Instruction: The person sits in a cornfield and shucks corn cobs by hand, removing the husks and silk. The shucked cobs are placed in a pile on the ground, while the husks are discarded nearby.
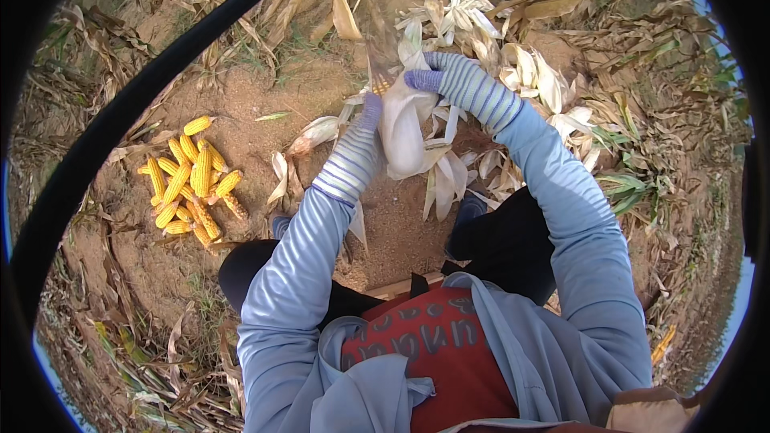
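Note:
Both hands wear striped knit gloves and meet at a partly husked ear of corn (381,83) in the upper middle of the view. A small patch of yellow kernels shows beside the left thumb, and dry silk sticks out above it. My left hand (354,153) is closed around the ear, its fingers mostly hidden. Thumb and fingers of my right hand (469,87) pinch the pale dry husk (404,132), which hangs away from the ear in a wide curved sheet.
Several bare yellow corn cobs (192,177) lie piled on the soil to the left. Peeled husks (541,81) are heaped at the right and beyond the hands. Dry stalks and leaves (120,349) surround the spot. A dark curved strap or cable (150,72) crosses the upper left.

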The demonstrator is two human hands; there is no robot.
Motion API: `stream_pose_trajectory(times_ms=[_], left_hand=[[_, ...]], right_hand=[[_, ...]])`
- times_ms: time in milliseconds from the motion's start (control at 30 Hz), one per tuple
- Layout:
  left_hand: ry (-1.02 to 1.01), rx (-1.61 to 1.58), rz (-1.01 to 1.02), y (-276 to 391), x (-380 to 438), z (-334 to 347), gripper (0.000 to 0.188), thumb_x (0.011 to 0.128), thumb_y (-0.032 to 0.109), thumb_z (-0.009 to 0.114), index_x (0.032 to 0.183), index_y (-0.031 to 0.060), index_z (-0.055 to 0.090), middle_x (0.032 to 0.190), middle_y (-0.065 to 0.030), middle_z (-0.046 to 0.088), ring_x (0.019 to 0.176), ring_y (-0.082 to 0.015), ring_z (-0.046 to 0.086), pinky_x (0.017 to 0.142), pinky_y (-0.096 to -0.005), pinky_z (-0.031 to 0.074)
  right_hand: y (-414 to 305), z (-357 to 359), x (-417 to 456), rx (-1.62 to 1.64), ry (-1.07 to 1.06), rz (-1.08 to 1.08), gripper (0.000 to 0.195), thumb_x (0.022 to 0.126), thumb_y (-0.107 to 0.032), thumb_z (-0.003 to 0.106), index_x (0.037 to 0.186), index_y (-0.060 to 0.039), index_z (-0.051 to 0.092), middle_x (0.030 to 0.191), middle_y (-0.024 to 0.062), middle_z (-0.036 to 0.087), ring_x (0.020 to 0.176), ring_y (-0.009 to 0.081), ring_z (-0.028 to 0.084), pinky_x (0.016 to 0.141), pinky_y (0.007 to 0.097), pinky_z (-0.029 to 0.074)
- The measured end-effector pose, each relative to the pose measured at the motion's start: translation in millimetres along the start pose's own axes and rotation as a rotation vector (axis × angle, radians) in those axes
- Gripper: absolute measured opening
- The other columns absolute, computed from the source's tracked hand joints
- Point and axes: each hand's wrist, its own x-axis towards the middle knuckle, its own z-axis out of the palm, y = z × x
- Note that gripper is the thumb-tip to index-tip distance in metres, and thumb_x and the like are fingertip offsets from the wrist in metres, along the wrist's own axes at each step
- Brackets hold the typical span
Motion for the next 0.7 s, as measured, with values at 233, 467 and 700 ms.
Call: stream_pose_trajectory(times_ms=[233, 467, 700], left_hand=[[0.244, 0.081, 0.134, 7, -1, -8, 0.048, 0.083, 0.036, 0.056, 0.115, 0.0028, 0.043, 0.103, -0.0139, 0.055, 0.09, -0.0254, 0.057, 0.08, -0.0371, 0.049], [0.489, -0.02, 0.293, 23, 4, -21, 0.045, 0.079, 0.037, 0.061, 0.106, 0.0025, 0.05, 0.089, -0.014, 0.058, 0.079, -0.0273, 0.058, 0.072, -0.0388, 0.05], [0.533, 0.021, 0.434, 38, 5, -25, 0.051, 0.079, 0.039, 0.06, 0.111, 0.0036, 0.043, 0.081, -0.0151, 0.057, 0.068, -0.0291, 0.058, 0.063, -0.0405, 0.052]], right_hand=[[24, -4, 3, 0.057, 0.186, -0.443, 0.033, 0.084, -0.033, 0.055, 0.097, -0.0021, 0.06, 0.082, 0.004, 0.06, 0.077, 0.013, 0.056, 0.07, 0.0258, 0.046], [-6, 6, -17, 0.679, -0.016, -0.09, 0.036, 0.087, -0.035, 0.05, 0.095, -0.0002, 0.056, 0.076, 0.0041, 0.058, 0.056, 0.0127, 0.054, 0.059, 0.0267, 0.049], [-29, 17, -28, -0.149, -0.085, -0.339, 0.022, 0.089, -0.023, 0.044, 0.092, -0.0047, 0.057, 0.079, 0.0111, 0.059, 0.072, 0.0258, 0.057, 0.066, 0.0318, 0.047]])
